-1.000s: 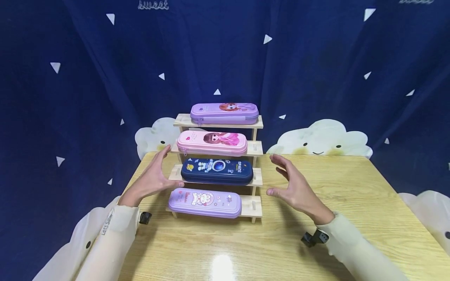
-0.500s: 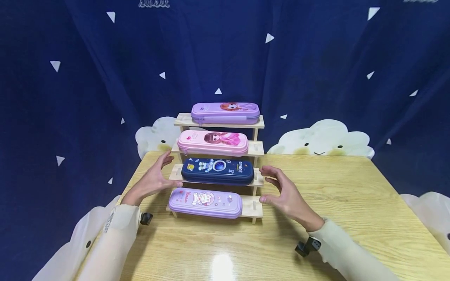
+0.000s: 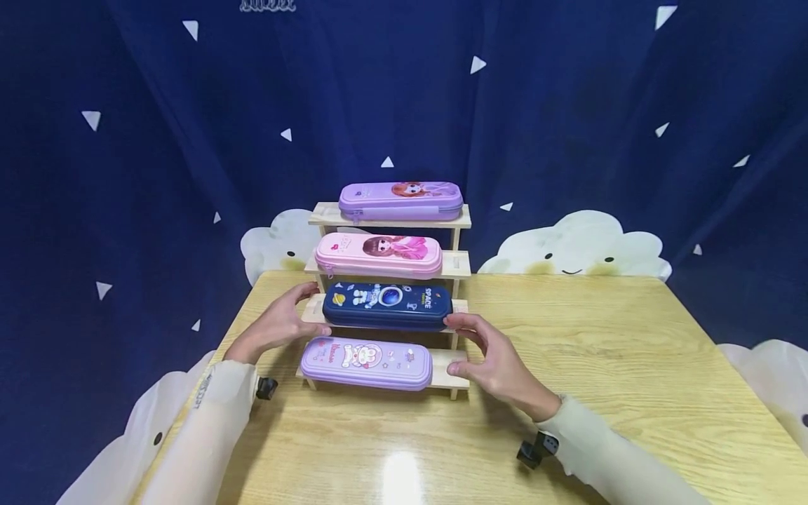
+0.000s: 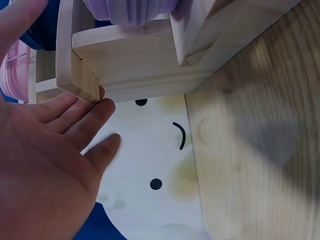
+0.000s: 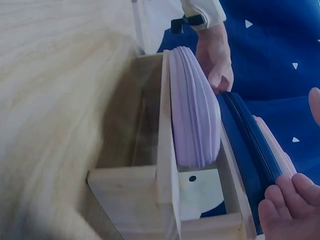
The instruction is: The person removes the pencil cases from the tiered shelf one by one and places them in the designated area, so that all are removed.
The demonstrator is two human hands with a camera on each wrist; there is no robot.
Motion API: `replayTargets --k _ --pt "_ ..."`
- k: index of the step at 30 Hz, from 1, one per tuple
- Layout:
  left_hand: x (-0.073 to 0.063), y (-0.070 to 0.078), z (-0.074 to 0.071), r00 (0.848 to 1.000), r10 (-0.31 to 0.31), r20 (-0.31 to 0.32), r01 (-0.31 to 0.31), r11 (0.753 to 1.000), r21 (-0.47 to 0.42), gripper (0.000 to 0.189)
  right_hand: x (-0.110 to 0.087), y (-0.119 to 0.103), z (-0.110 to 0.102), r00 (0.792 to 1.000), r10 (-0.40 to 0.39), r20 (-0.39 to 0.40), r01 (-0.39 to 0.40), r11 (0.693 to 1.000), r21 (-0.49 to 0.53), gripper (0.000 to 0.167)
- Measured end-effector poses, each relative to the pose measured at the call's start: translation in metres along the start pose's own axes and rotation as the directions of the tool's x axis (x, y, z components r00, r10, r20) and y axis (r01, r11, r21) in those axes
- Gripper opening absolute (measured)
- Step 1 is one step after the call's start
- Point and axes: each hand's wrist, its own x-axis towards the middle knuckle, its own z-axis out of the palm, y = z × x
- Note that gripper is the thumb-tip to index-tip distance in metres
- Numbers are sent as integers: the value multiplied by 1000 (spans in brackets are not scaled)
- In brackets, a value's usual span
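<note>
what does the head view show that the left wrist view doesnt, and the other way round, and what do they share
Only the head view: the right hand, the top purple case, and the rabbit print on the lowest lavender case.

Only the left wrist view: a full look at the palm side of the left hand, and the zip teeth at the lavender case's end.

Both: the left hand, wooden rack, lavender case, navy case, pink case and table; the left wrist view shows only parts of the cases.
</note>
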Motion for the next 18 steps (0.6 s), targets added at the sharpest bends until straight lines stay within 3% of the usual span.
replayTargets --k 8,18 --pt "2 -2 2 1000 5 -7 -5 1000 6 102 -4 2 13 999 34 32 -32 998 -54 68" --pt "2 -2 1 1000 -13 -11 13 1000 5 96 -2 10 28 989 108 100 -92 985 -146 76"
